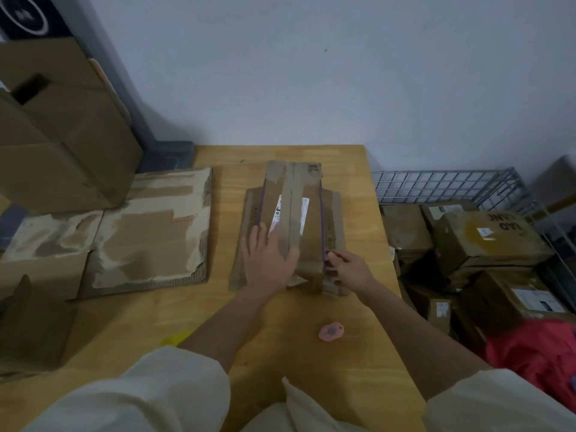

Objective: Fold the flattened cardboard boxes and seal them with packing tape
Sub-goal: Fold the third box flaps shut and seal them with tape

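Pinching at the near right edge of the cardboard box (293, 226), the right hand (350, 271) is seen with its grip closed on something small there, seemingly a tape end, though what exactly cannot be told; the left hand (269, 260) is laid flat, fingers straight, pressing the top flaps down; the box is set mid-counter (343, 363), folded into shape, its centre seam apparently not yet sealed; taping is judged to be just starting; flattened cardboard (149, 229) is left at the left, still to be folded; a small pink object (331, 331) lies nearer the person; finished parcels (486, 241) are piled in a wire bin (442, 182) at the right.
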